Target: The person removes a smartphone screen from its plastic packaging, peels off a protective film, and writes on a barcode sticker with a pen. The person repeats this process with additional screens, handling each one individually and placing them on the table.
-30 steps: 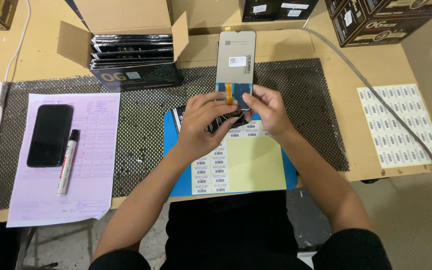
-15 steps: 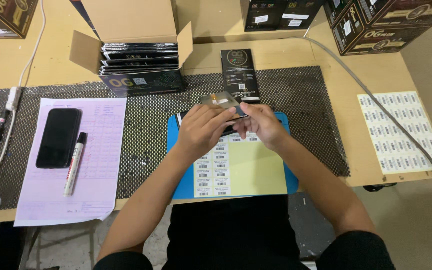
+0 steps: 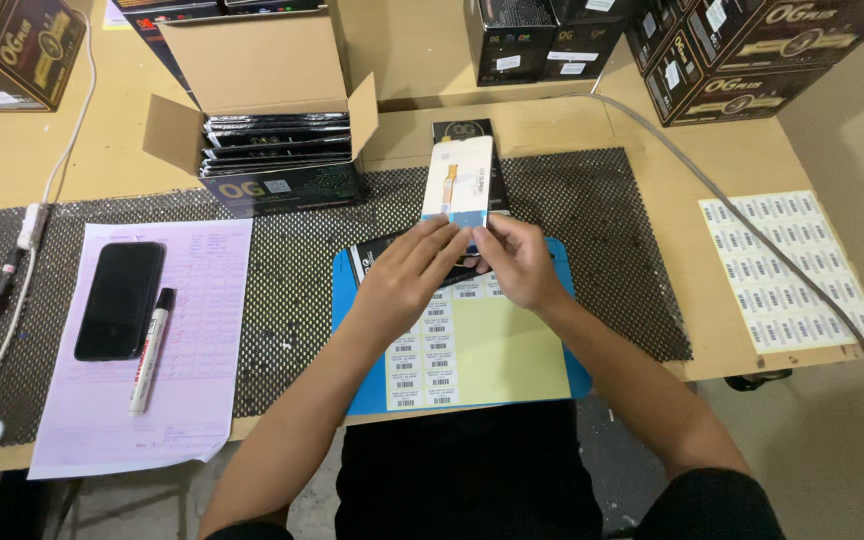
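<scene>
Both hands pinch the bottom end of one white phone screen panel (image 3: 460, 178): left hand (image 3: 410, 277) and right hand (image 3: 520, 262) closed on it, so it sticks up past the fingertips, over the blue mat (image 3: 367, 375). On that mat lies one yellow label sheet (image 3: 497, 350). Left of the mat: one black phone (image 3: 120, 299) and one marker (image 3: 151, 350) on pink paper (image 3: 202, 400). Behind the mat sits an open cardboard box (image 3: 257, 70).

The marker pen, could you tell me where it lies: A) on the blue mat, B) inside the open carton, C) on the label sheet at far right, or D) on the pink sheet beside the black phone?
D: the marker pen lies on the pink sheet, just right of the black phone.
</scene>
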